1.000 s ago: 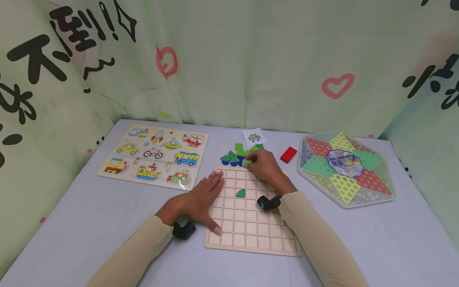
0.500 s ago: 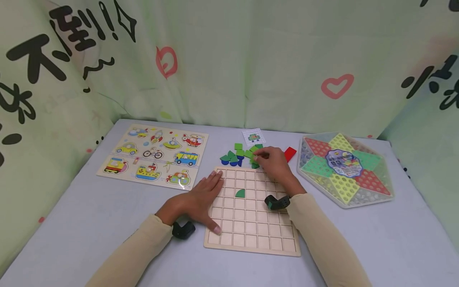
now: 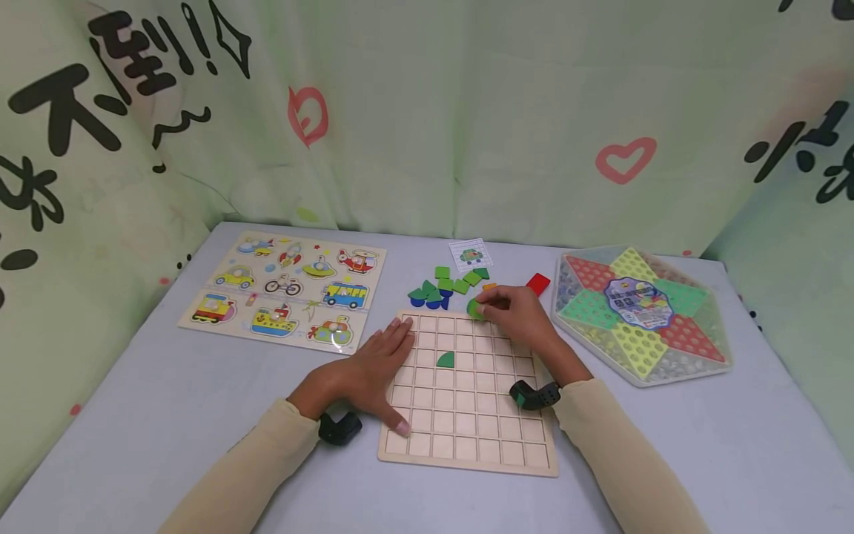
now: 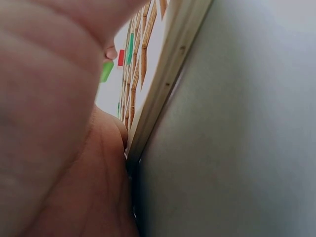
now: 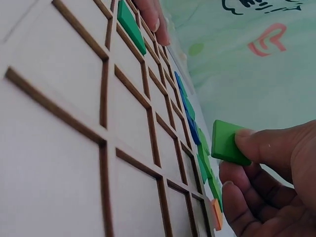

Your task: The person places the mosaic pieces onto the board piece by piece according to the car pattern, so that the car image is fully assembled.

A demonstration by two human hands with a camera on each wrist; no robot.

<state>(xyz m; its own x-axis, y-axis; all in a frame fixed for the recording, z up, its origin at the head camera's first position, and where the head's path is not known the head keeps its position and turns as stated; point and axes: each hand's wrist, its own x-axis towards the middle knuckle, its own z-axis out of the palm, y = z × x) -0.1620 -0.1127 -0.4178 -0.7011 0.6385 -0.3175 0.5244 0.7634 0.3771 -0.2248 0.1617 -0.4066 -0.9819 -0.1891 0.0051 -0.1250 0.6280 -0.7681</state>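
A light green square tile [image 5: 226, 140] is pinched between the thumb and fingers of my right hand [image 3: 519, 317], just past the far edge of the wooden grid board [image 3: 467, 426]. My left hand [image 3: 365, 374] lies with straight, spread fingers along the board's left edge. One dark green quarter-circle piece [image 3: 445, 360] sits in a cell of the board. Beyond the board lie light green squares [image 3: 442, 272], dark green pieces [image 3: 428, 291] and blue pieces [image 3: 434, 304]. A small orange piece [image 3: 490, 286] shows behind my right hand, which hides part of the loose pieces.
At the back lies a small picture card [image 3: 470, 255]. A red block [image 3: 537, 283] is to the right of the pieces. The vehicle puzzle board [image 3: 283, 289] lies at left, and a hexagonal board game box [image 3: 643, 315] at right.
My right hand has drawn back to the right from among the loose pieces and now holds the light green square. The orange piece has come into view. My left hand stays put.
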